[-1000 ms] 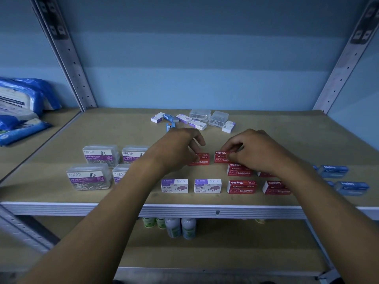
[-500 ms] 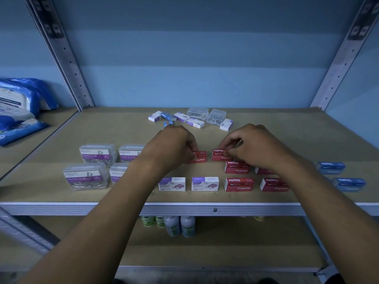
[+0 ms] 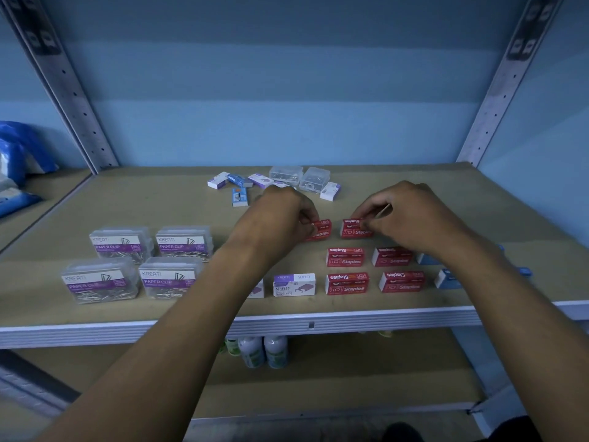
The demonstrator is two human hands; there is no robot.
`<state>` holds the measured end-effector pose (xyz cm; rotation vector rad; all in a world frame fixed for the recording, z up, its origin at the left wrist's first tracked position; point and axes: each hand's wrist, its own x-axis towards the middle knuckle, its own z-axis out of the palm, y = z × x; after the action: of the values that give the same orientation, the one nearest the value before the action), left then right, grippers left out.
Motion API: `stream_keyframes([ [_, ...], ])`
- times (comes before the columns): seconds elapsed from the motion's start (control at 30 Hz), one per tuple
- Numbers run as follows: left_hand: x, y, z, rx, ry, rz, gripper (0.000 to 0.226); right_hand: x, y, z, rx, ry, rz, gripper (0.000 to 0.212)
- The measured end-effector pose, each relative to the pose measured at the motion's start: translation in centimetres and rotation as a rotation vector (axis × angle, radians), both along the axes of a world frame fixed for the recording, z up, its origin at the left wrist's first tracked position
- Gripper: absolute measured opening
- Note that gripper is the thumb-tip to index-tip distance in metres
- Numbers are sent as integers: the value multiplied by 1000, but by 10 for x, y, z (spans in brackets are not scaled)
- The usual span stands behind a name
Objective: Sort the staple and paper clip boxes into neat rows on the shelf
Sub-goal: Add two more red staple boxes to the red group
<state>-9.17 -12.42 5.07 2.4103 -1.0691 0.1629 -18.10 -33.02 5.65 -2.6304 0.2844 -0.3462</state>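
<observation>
Left hand (image 3: pixel 280 218) pinches one red staple box (image 3: pixel 320 230) at its left end; the right hand (image 3: pixel 411 218) pinches a second red staple box (image 3: pixel 353 228) at its right end. Both boxes sit on the shelf (image 3: pixel 127 205), starting a third row behind four aligned red boxes (image 3: pixel 345 257). Risk: a forearm dragged low could knock the front rows askew, since light cardboard slides easily on the smooth board. Uneven fingertip pressure could leave either box skewed. The boxes are small, rectangular, matte card. The paper clip boxes (image 3: pixel 121 245) at the left are clear rigid plastic with purple labels. An unsorted pile (image 3: pixel 287 178) remains near the back.
</observation>
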Motion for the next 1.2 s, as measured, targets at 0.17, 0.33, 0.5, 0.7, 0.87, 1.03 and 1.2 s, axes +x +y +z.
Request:
stream_keyframes([
  [0.17, -4, -18, -3, 21, -27, -33, 17, -6, -13, -2, -23, 25, -27, 20],
  [0.33, -5, -31, -6, 21, -33, -58, 17, -13, -20, -6, 5, 30, -39, 19],
  [0.5, -6, -38, -9, 28, -37, -80, 17, -15, -25, -7, 24, 33, -46, 17],
  [0.7, -7, -42, -12, 31, -39, -91, 16, -18, -28, -10, 38, 47, -48, 17],
  [0.87, -7, -41, -12, 28, -28, -91, 16, -19, -28, -11, 54, 54, -38, 16],
  [1.03, -5, -39, -13, 41, -27, -80, 16, -18, -28, -10, 60, 63, -39, 16],
  [1.2, -3, -35, -14, 33, -20, -51, 19, -18, -28, -8, 67, 14, -46, 11],
])
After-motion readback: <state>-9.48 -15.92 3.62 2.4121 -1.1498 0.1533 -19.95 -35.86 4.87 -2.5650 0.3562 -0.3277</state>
